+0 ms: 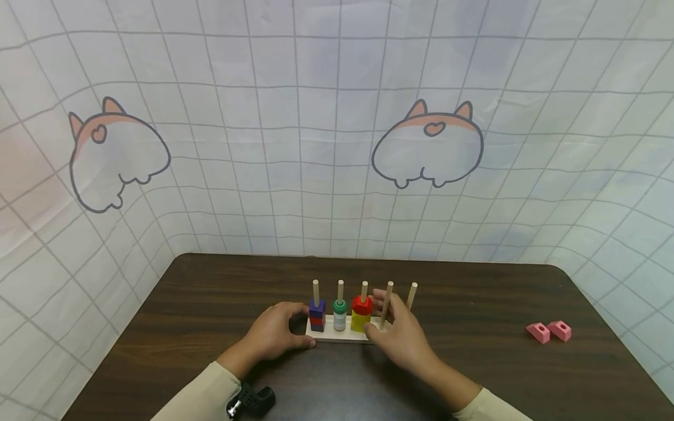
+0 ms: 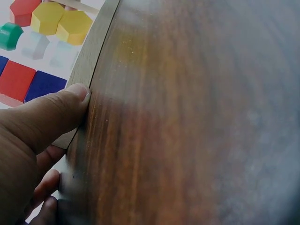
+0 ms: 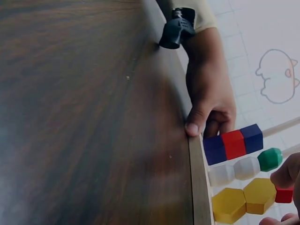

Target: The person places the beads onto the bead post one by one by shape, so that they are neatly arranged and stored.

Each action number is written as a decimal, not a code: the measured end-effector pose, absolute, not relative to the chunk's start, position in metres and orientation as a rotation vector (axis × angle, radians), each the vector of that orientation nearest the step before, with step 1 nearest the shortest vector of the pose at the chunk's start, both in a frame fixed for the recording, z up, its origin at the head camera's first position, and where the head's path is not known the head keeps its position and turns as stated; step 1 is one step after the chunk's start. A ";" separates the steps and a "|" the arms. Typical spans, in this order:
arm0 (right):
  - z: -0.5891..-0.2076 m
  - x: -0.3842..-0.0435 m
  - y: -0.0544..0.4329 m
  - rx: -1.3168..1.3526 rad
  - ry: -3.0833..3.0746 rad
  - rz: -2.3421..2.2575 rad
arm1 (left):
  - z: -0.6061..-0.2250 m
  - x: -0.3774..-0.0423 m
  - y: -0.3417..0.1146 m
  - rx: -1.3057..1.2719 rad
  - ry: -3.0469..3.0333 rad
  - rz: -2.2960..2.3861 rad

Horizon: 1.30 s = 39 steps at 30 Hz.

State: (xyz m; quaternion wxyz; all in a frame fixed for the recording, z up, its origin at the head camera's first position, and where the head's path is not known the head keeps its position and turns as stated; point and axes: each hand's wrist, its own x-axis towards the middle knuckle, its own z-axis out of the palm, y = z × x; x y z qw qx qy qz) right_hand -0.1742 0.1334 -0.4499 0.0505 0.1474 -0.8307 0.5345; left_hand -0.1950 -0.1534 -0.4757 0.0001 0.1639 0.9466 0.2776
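Observation:
A wooden peg board (image 1: 329,335) with upright pegs stands on the table. Its left end is held by my left hand (image 1: 276,330), the thumb (image 2: 77,93) pressed on the front edge. Square blue and red blocks (image 3: 234,144) fill the leftmost peg. Beside them are white round beads (image 1: 339,321) under a green one (image 1: 339,306). The third peg carries yellow hexagonal blocks (image 3: 228,205) topped by a red block (image 1: 361,304). My right hand (image 1: 402,336) spreads around this stack's right side, thumb low in front, fingers behind, relaxed. The fourth peg (image 1: 387,304) rises between thumb and fingers.
Two pink blocks (image 1: 539,332) with holes lie at the right of the dark wood table (image 1: 237,280). The fifth peg (image 1: 412,295) bears no blocks in view. A white gridded curtain (image 1: 316,175) rises behind the table. A black wrist device (image 1: 253,400) is by the left sleeve.

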 end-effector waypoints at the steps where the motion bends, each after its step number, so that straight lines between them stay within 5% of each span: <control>1: -0.450 -0.172 0.135 0.455 -2.536 1.626 | -0.476 -0.195 -0.153 0.517 2.974 0.872; 23: -0.464 -0.163 0.216 0.975 -2.615 1.413 | -0.476 -0.195 -0.153 0.487 2.975 0.867; 39: -0.461 -0.171 0.313 0.570 -2.600 1.001 | -0.477 -0.196 -0.154 0.489 2.962 0.862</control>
